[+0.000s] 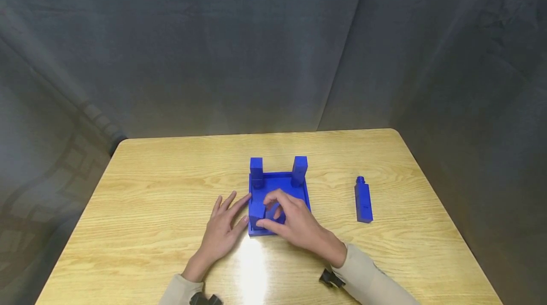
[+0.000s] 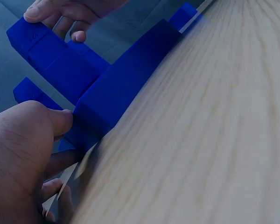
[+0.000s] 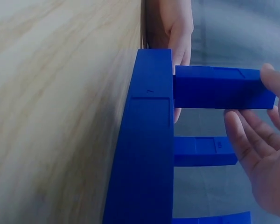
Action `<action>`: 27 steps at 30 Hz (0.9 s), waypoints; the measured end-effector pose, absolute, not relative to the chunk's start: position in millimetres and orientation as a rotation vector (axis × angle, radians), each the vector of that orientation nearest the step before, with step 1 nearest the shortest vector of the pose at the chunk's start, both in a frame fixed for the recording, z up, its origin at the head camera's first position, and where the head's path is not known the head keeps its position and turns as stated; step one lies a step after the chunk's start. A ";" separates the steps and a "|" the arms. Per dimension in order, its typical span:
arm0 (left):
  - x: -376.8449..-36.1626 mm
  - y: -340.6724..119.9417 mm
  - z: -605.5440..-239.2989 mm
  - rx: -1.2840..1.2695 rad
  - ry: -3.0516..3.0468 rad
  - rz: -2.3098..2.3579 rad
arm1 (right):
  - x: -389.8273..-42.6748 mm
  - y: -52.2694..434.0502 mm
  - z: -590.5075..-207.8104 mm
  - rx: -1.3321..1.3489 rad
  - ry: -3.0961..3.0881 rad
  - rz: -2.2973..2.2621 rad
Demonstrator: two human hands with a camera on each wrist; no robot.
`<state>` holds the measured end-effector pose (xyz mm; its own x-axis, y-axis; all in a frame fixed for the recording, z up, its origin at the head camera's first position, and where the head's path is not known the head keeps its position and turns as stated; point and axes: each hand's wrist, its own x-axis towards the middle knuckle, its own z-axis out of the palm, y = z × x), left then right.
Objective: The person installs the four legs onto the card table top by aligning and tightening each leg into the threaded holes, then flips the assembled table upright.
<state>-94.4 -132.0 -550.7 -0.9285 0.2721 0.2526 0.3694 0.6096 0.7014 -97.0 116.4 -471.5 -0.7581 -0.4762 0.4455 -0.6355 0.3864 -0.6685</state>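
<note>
The blue block (image 1: 258,211) stands in the near left corner of the blue tray (image 1: 279,186) on the surface (image 1: 149,191), pinched at its top by the right hand (image 1: 295,222). It looks stiff, light and smooth, so its flat sides seem best for holding. The left hand (image 1: 222,229) lies flat, fingers pressing the tray's left wall.

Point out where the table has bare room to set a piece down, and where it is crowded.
Bare wood lies between the blue base and the loose blue block, along the far edge behind the two upright posts, and left of the left hand. It is crowded at the base's near corner, where both hands meet and the right hand grips a post.
</note>
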 end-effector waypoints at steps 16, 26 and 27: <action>-95.0 -133.1 -553.4 -0.555 -2.695 -1.224 | -99.2 119.6 -470.8 1.071 -2.415 1.292; -95.2 -133.6 -554.0 -0.550 -2.699 -1.222 | -101.2 118.5 -472.9 1.022 -2.408 1.181; -95.4 -133.6 -554.2 -0.551 -2.698 -1.221 | -101.1 118.6 -473.4 1.020 -2.413 1.179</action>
<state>-95.4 -133.6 -554.2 -0.9250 0.2737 0.2636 0.3787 0.6060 0.6995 -101.1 118.6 -473.4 -0.7165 -0.4765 0.5095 -0.6947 0.4217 -0.5827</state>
